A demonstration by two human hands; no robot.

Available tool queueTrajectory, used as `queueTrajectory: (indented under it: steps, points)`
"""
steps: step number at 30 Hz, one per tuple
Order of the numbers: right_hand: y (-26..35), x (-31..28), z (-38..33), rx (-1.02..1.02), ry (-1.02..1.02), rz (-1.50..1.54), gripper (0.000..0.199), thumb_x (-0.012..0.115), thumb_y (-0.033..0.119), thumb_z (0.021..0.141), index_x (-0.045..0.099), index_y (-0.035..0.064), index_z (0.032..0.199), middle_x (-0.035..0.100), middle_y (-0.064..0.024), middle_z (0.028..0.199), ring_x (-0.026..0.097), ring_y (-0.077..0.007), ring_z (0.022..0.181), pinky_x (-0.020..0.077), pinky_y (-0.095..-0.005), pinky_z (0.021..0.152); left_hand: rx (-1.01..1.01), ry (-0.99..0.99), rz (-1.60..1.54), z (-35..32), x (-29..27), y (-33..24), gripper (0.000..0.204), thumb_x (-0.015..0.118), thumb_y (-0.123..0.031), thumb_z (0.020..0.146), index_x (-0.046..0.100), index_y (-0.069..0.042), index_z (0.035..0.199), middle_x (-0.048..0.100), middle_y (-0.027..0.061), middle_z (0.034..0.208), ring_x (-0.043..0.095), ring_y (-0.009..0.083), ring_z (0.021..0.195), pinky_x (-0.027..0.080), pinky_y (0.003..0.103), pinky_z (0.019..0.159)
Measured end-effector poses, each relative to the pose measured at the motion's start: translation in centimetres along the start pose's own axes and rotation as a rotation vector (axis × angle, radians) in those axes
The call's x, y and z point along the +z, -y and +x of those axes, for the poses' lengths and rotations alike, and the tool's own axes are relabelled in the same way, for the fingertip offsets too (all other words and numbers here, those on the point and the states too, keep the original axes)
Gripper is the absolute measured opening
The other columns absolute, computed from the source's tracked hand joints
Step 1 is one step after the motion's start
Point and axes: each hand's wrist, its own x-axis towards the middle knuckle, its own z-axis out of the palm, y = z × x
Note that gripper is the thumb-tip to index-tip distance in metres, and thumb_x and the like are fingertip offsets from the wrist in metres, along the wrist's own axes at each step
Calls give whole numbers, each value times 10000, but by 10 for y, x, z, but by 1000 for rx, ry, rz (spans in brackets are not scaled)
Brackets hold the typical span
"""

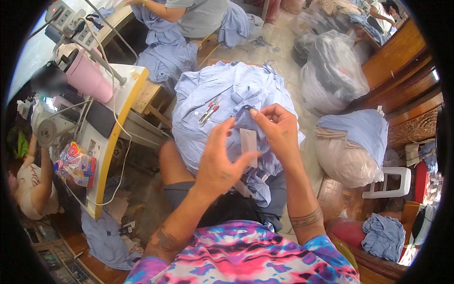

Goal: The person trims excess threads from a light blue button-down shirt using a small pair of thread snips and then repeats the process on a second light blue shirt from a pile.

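Observation:
A large heap of light blue garments (198, 85) lies in front of my lap. My right hand (279, 130) is closed in a pinch on the edge of a light blue garment (242, 105), where a small dark blue strip shows. My left hand (220, 158) is open, thumb and fingers apart, just left of that edge. A pale blank-looking tag (248, 142) hangs between my hands, and my left thumb overlaps its lower part. On the heap to the left lie small thread snips (209, 113) with red parts, beside a white button (196, 113).
At left stands a yellow-edged sewing table (120, 120) with a pink tumbler (90, 78), a dark phone (100, 118) and a looping cable. A clear plastic bag (333, 71) and a cloth-topped bundle (352, 146) sit at right, near a white stool (390, 184). Other people work nearby.

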Motion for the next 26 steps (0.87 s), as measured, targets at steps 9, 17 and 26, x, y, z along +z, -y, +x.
queueTrajectory:
  steps: [9,17,26]
  points:
    - [122,-27,-27,-163,256,87,236,836,203,920,685,26,881,657,29,778,554,-16,688,414,-182,611,328,145,-104,52,-51,-52,321,668,59,903,674,3,1219,665,171,1117,690,316,997,563,376,863]
    - [252,-61,-33,-708,339,209,327,671,239,979,658,-33,1158,711,-123,1020,677,-153,836,547,-273,751,1022,-328,37,125,-98,-172,281,722,131,878,755,-6,1120,772,88,1079,725,167,996,570,293,882]
    - [74,-56,84,-86,199,143,160,737,179,973,770,35,1035,750,-35,994,664,-118,915,513,-283,886,605,-1,67,159,-14,-46,407,776,-110,902,672,-30,1288,734,164,1170,717,298,1033,546,370,892]
